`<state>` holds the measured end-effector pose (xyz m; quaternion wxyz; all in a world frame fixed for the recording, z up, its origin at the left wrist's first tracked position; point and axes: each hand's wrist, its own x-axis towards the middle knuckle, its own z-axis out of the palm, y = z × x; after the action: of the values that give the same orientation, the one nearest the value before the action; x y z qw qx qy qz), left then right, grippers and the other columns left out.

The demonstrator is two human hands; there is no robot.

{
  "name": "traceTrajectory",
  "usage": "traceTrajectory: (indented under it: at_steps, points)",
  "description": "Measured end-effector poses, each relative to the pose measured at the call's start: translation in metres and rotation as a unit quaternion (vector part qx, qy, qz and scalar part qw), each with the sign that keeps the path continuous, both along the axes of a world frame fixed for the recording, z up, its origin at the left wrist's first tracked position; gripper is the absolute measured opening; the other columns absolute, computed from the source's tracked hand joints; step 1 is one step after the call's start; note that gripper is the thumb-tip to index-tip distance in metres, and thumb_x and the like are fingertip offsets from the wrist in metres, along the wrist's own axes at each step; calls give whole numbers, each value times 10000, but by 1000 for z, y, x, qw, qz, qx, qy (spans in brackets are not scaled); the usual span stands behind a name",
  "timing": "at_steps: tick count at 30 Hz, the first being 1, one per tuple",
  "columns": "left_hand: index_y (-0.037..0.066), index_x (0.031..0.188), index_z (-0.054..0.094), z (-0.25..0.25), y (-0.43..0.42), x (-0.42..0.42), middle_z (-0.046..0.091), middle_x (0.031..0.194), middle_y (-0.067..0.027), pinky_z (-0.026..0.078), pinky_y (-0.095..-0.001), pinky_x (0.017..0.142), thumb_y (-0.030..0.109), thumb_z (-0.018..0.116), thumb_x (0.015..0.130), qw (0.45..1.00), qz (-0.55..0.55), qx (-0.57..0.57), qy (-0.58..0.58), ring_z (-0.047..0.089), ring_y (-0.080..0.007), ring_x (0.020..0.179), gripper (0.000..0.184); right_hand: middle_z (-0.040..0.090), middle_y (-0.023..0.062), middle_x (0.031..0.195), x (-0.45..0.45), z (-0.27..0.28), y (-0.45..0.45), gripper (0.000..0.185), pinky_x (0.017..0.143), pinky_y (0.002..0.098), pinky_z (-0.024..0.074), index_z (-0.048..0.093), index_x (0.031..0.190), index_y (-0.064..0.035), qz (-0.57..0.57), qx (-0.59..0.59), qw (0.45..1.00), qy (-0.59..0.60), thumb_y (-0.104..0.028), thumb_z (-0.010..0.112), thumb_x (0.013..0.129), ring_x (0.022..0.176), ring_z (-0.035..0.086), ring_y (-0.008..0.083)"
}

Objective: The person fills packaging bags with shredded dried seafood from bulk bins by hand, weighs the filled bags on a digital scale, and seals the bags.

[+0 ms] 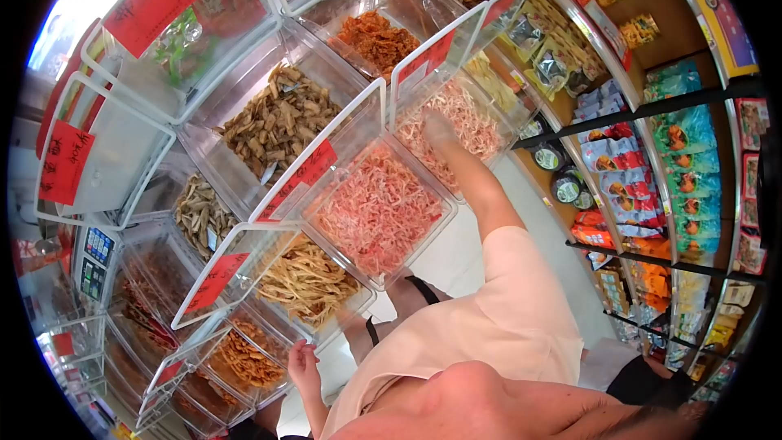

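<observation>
My right hand [441, 132] reaches into a clear bin of pale pink shreds [468, 118]; its fingers are blurred and partly hidden, so what they hold cannot be made out. Beside it stands another clear bin full of pink shreds [379, 208]. My left hand [305, 365] is low at the left of my body, near bins of yellow strips [305, 283] and orange-brown pieces [247, 354]. Its fingers are loosely bent and apart, with nothing visible in them.
More clear bins hold brown dried pieces [277, 122], orange shreds [376, 42] and small dried fish [204, 213]. Raised clear lids carry red labels [216, 281]. Shelves of packaged goods [687, 171] line the right. Part of another person [609, 365] shows at the lower right.
</observation>
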<state>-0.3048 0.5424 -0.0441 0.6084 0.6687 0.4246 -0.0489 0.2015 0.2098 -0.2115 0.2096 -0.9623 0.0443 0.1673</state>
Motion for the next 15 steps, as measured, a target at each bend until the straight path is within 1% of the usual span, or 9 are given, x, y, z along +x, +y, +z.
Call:
traceTrajectory:
  at_steps: [2,4,5,6,7,9,13,14,15]
  points:
    - [-11,1076,539,1,2,2,607,837,-66,422,-191,568,79,497,901,1000,2,11,3,515,-72,651,201,599,177,1062,6,-10,-6,339,864,383,450,565,1137,-109,-68,60,996,2,-85,463,815,1010,565,293]
    - [-13,1072,541,6,4,-2,608,846,-72,424,-193,571,83,496,904,1000,9,26,-10,519,-74,655,198,595,161,1087,-4,18,-2,378,868,375,447,557,1178,-129,-110,92,990,8,-66,432,827,1021,558,289]
    - [-13,1072,541,8,4,-5,608,846,-72,424,-193,571,83,496,904,1000,10,25,-4,519,-74,655,198,581,162,1113,-21,89,9,395,864,347,444,538,1212,-127,-169,170,970,41,-66,439,834,1029,550,261]
    - [-14,1073,541,8,5,-7,609,851,-75,426,-195,574,88,497,905,1000,10,25,-7,522,-75,659,201,567,163,1139,-30,127,15,415,861,320,442,519,1246,-125,-227,245,940,70,-67,445,841,1036,543,233]
    - [-15,1074,541,7,5,-8,609,855,-77,429,-198,577,93,498,906,1000,10,25,-12,525,-75,664,205,567,163,1139,-28,112,0,415,861,320,442,519,1246,-125,-227,244,940,70,-67,445,841,1036,543,233]
    - [-16,1077,541,5,6,-9,609,857,-77,430,-199,581,94,498,907,1000,8,10,-13,528,-75,672,207,544,165,1168,-19,75,-48,398,834,291,444,518,1245,-95,-128,279,951,-40,-109,491,848,1030,523,176]
    - [-22,1089,536,5,7,-3,608,860,-74,429,-200,588,92,499,907,1000,-10,2,-23,528,-74,683,217,584,147,1099,-13,109,-81,366,772,283,457,526,1208,-61,-68,276,957,-58,-138,517,851,963,529,135]
    - [-22,1089,536,5,7,-3,608,860,-74,429,-200,588,92,499,907,1000,-11,1,-25,528,-74,683,217,596,85,958,-6,103,-89,296,697,297,446,555,1130,-74,-18,117,992,-39,-103,489,843,825,540,151]
    - [-23,1090,534,6,8,-4,608,860,-74,427,-197,586,94,501,907,1000,-7,3,-27,523,-72,676,219,607,22,817,-3,99,-93,249,622,310,435,583,1051,-88,32,-44,998,-18,-69,461,835,688,550,167]
